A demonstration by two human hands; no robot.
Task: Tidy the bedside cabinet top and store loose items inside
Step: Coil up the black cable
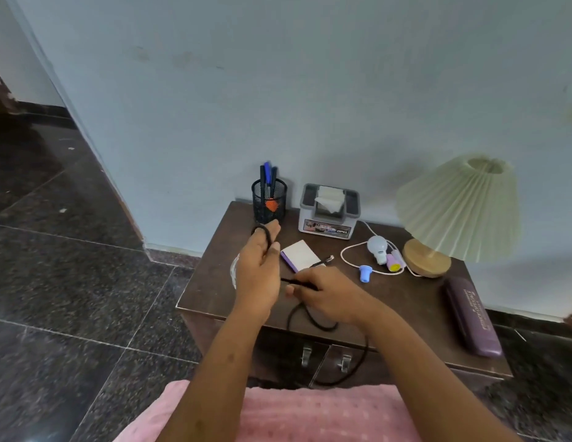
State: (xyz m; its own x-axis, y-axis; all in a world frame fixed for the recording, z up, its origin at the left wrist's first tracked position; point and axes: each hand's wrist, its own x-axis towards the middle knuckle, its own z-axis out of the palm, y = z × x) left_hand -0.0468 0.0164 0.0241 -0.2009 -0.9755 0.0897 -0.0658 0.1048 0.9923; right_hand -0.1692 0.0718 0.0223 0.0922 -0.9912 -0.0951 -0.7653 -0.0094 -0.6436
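Note:
A dark wooden bedside cabinet (415, 301) stands against the wall with its two front doors closed. My left hand (257, 269) is raised over its left part and holds a loop of a black cable (313, 320). My right hand (326, 293) pinches the same cable a little to the right. The cable's slack hangs over the front edge, in front of the doors. Its plug end lies on a white and purple notepad (300, 255). A clear plastic piece shows behind my left hand.
On the top stand a mesh pen holder (269, 202), a tissue box (328, 212) and a pleated lamp (457, 212). A bulb (378, 248) on a white cord, a blue cap (365, 272) and a purple glasses case (473, 317) lie there. Dark stone floor spreads to the left.

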